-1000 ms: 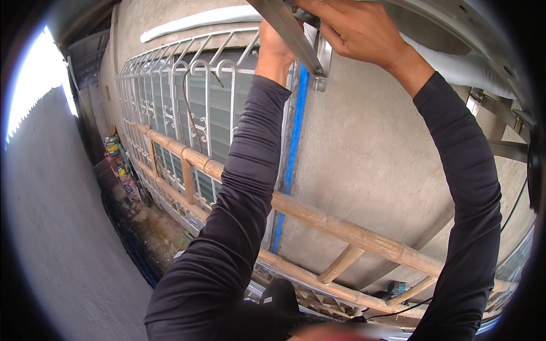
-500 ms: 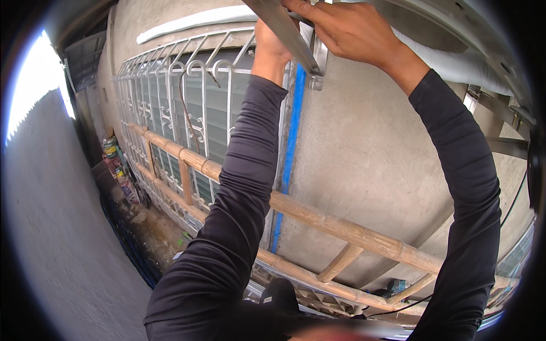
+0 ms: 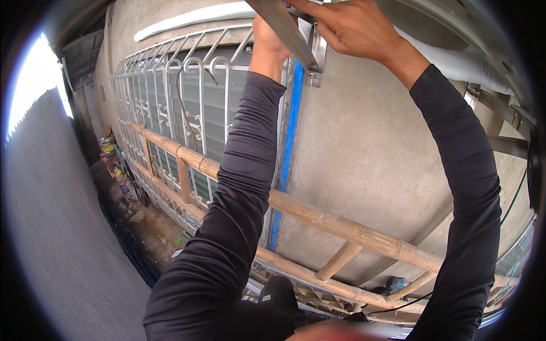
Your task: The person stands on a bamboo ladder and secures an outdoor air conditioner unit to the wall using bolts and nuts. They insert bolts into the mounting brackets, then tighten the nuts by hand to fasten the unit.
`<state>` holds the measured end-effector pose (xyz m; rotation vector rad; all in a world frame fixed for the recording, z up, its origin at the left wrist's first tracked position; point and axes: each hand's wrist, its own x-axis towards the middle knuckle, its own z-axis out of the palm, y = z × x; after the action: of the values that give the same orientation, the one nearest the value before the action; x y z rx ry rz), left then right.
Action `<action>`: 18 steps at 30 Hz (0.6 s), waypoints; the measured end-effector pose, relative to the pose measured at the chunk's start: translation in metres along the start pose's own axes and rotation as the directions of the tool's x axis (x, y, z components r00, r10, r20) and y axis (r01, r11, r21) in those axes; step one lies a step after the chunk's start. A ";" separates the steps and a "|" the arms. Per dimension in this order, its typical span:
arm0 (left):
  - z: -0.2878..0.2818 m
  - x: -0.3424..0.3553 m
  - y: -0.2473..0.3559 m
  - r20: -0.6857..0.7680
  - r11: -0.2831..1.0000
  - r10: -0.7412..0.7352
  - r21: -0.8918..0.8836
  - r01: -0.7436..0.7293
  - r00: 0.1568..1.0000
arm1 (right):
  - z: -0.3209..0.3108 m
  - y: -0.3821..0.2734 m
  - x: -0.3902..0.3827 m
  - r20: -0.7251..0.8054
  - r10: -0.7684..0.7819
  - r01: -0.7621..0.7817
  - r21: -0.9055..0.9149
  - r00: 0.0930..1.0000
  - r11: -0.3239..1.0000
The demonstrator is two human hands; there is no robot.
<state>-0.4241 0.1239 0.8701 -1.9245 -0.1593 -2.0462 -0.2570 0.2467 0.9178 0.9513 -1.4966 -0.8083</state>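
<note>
Both my arms, in dark sleeves, reach up to a grey metal bracket (image 3: 290,40) at the top edge, beside the wall. My left hand (image 3: 269,41) is raised behind the bracket's sloping bar, which hides its fingers along with the picture edge. On the bar's right side, my right hand (image 3: 355,29) has its fingers bent and closed around a small dark part at the bracket. What that part is cannot be made out. Below the bracket, a blue strip (image 3: 289,133) runs down the wall next to the window.
A bamboo ladder-like frame (image 3: 341,224) crosses below my arms. White window grilles (image 3: 170,105) stand at left, with a white wrapped pipe (image 3: 193,20) above them. A concrete wall (image 3: 364,142) lies ahead, a grey wall (image 3: 57,216) far left. Sacks (image 3: 116,165) lie on the ground below.
The view has shifted very slightly. Both hands stay at the bracket; the right fingers have moved a little, showing more of the small dark part.
</note>
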 end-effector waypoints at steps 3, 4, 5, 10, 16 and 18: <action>-0.001 -0.002 0.002 -0.011 0.999 -0.033 0.040 0.034 0.999 | 0.000 -0.002 0.002 0.005 0.055 -0.055 0.002 0.998 0.999; -0.002 -0.002 0.002 -0.030 0.997 -0.036 0.062 0.037 0.999 | 0.000 -0.003 0.001 0.025 0.110 -0.110 -0.010 0.994 0.994; -0.003 -0.001 0.002 -0.049 0.996 -0.037 0.080 0.041 0.998 | 0.000 -0.002 0.002 0.004 0.074 -0.074 -0.019 0.997 0.997; -0.005 0.000 0.001 -0.051 0.999 -0.038 0.030 0.039 0.998 | 0.002 -0.002 0.001 -0.047 0.074 -0.075 -0.018 0.996 0.997; -0.003 0.000 -0.001 -0.061 0.999 -0.029 0.023 0.030 0.998 | 0.008 0.002 0.004 -0.081 0.013 -0.013 0.003 0.997 1.000; -0.004 0.001 -0.001 -0.050 0.999 -0.031 0.019 0.032 0.998 | 0.006 0.001 0.003 -0.021 0.060 -0.060 0.002 0.998 0.998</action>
<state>-0.4281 0.1234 0.8708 -1.8689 -0.1985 -2.1022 -0.2636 0.2448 0.9189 0.9092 -1.5004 -0.7522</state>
